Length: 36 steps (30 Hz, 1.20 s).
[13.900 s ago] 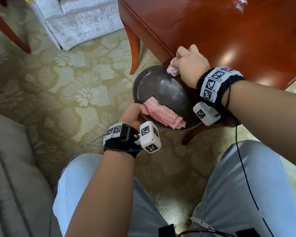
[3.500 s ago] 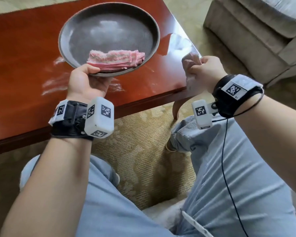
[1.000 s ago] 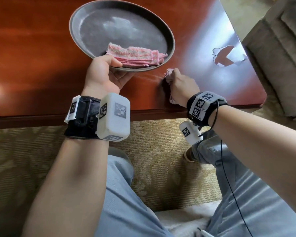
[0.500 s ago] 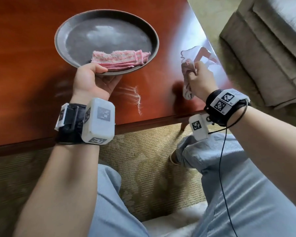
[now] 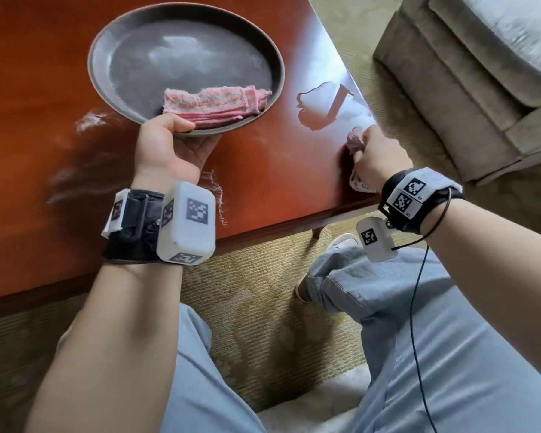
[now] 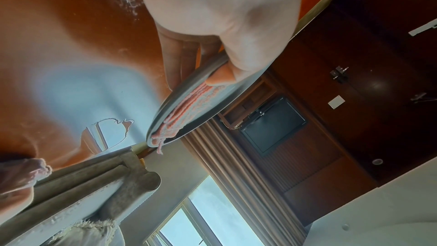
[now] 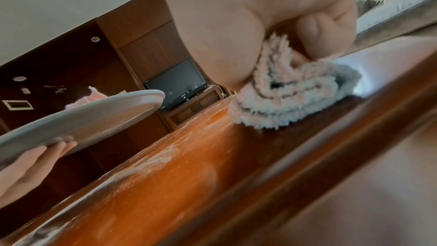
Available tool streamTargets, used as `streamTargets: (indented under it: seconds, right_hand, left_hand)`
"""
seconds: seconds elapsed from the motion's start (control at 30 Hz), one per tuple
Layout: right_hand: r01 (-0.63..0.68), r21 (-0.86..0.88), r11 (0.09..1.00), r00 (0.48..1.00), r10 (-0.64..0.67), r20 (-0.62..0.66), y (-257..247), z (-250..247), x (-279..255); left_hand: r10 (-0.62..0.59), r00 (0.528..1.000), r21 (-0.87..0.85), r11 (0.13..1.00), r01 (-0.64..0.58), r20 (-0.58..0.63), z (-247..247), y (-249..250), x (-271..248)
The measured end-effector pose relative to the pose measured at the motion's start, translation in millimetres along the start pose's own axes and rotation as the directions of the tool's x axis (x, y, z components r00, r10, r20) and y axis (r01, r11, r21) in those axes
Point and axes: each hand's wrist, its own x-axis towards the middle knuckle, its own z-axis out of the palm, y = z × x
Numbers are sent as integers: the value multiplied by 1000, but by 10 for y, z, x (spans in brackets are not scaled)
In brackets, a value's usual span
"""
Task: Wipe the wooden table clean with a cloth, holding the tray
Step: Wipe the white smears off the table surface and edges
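Two cloths and one tray. The left hand point(image 5: 166, 148) grips the near rim of the round grey tray point(image 5: 181, 32), thumb on top and fingers beneath, above the counter point(image 5: 28, 73). A folded pink cloth point(image 5: 213, 103) lies in the tray. The right hand point(image 5: 380, 156) is closed round a pale cloth point(image 7: 290, 100) pressed on the counter's right near corner. The right wrist view shows white powder point(image 7: 151, 162) streaked across the wood.

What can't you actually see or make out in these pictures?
- Most of the cloth: head view, the right hand covers it.
- Left hand fingers: head view, under the tray.
- Far side of the table: cut off by the head view's top edge.
- Table's near edge: right wrist view, blurred.
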Motion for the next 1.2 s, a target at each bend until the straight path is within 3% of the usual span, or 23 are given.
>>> streamTargets:
  seconds: [0.2, 0.4, 0.83, 1.07, 1.2]
  right_hand:
    - [59, -60, 996, 996, -54, 77, -136, 79, -74]
    - [137, 5, 991, 984, -137, 117, -394, 174, -170]
    - [300, 72, 951, 944, -307, 119, -1182, 452, -179]
    - [406, -10, 914, 905, -401, 146, -1540, 597, -180]
    - [525, -52, 849, 844, -513, 158, -1808, 691, -271]
  left_hand:
    - [-8, 1000, 23, 1000, 8, 0, 4, 11, -26]
    - [-6, 1000, 28, 1000, 5, 29, -164, 127, -104]
    - [72, 997, -29, 997, -71, 23, -665, 558, -231]
    - [94, 996, -65, 993, -94, -7, -757, 682, -244]
    - [84, 996, -70, 994, -84, -11, -741, 682, -240]
